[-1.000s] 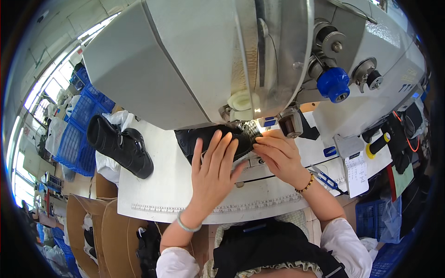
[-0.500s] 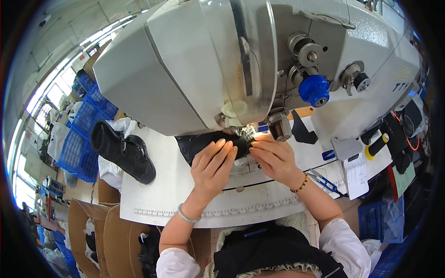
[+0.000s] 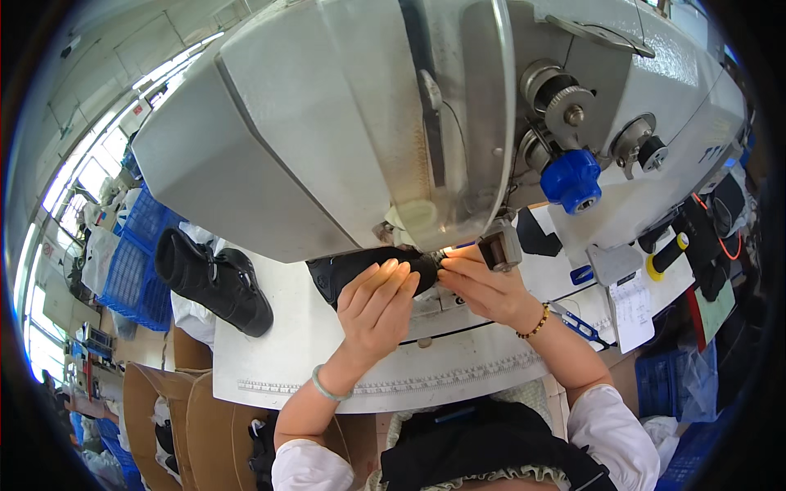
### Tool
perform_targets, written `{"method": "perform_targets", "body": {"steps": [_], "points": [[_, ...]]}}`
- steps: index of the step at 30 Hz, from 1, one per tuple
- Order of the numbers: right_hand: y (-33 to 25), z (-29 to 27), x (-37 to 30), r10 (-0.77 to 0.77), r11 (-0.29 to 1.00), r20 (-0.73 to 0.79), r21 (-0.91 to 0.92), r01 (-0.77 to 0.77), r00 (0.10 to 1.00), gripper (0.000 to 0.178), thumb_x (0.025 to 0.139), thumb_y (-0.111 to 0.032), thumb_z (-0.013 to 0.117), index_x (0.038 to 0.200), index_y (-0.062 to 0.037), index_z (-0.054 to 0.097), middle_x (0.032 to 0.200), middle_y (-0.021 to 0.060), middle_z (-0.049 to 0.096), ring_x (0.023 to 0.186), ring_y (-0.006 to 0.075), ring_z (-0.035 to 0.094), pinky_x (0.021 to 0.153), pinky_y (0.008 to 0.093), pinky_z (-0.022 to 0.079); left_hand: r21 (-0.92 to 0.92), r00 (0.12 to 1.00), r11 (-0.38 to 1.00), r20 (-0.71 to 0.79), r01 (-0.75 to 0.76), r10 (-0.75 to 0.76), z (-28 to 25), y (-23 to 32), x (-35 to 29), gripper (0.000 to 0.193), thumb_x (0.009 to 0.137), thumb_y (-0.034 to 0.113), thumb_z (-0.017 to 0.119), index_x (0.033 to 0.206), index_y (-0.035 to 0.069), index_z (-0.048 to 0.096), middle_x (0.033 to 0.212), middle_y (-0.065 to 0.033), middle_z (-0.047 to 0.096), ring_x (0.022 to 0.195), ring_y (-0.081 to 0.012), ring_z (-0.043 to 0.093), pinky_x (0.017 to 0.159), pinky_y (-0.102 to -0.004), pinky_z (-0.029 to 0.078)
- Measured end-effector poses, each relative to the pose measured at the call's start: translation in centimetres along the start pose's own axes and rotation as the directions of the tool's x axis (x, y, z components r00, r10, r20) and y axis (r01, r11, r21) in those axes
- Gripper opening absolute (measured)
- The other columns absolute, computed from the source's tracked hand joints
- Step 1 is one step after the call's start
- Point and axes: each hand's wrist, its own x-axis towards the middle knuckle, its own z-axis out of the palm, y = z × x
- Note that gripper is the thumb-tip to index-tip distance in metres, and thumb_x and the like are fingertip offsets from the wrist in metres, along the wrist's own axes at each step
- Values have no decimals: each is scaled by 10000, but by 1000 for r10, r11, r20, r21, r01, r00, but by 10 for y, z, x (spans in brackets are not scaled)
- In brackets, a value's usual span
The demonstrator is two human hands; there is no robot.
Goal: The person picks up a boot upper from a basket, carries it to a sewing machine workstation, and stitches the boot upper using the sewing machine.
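A black shoe upper (image 3: 329,280) lies beneath the head of a large grey-white sewing machine (image 3: 282,131). My left hand (image 3: 377,313) is closed on its near edge, fingers pressed together over the material. At the right end of the piece, close to the lit needle area, my right hand (image 3: 490,290) pinches the edge. The machine head hides the needle and the far part of the upper. To the left of my hands, a black ankle boot (image 3: 219,282) lies tilted on the white table (image 3: 327,370).
Blue-handled thread snips (image 3: 578,325), a notepad (image 3: 631,313) and a black thread spool (image 3: 667,258) lie at the right. A flat black piece (image 3: 535,238) sits behind my right hand. Blue crates (image 3: 135,274) and cardboard boxes (image 3: 155,417) stand at the left, beyond the table edge.
The view has shifted, and the machine head now looms larger and covers more of the work. Both hands keep their hold on the upper, with only slight finger movement.
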Motion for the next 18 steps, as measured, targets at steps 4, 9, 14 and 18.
{"method": "perform_targets", "body": {"steps": [4, 9, 14, 18], "points": [[0, -2, -2, 23, 1000, 16, 5, -23, 1000, 309, 595, -22, 714, 888, -16, 614, 890, 55, 564, 831, 240, 560, 648, 309, 499, 115, 997, 990, -8, -79, 80, 3, 0, -3, 227, 649, 59, 650, 874, 80, 629, 909, -35, 606, 863, -198, 568, 799, -329, 438], [-2, -2, 2, 49, 999, -11, 17, -49, 999, 294, 603, -36, 722, 878, -23, 616, 900, 55, 572, 821, 241, 564, 630, 310, 496, 112, 988, 984, -56, -138, 145, 4, -1, -3, 179, 680, 66, 646, 855, 85, 614, 903, -41, 602, 846, -183, 572, 809, -308, 435], [-4, -4, 3, 73, 997, 16, 39, -74, 997, 250, 604, -34, 713, 829, -30, 604, 899, 61, 572, 815, 253, 561, 613, 310, 486, 74, 975, 980, -108, -187, 194, 9, -6, -5, 199, 656, 8, 644, 835, 86, 608, 893, -22, 602, 858, -171, 567, 784, -301, 436], [-4, -6, -3, 85, 996, 59, 31, -87, 995, 216, 594, -13, 685, 783, -31, 582, 921, 84, 567, 826, 272, 558, 609, 322, 479, 60, 963, 970, -121, -237, 243, 13, -14, -8, 209, 651, 2, 643, 839, 85, 608, 889, -15, 598, 862, -170, 569, 779, -298, 436]]}}
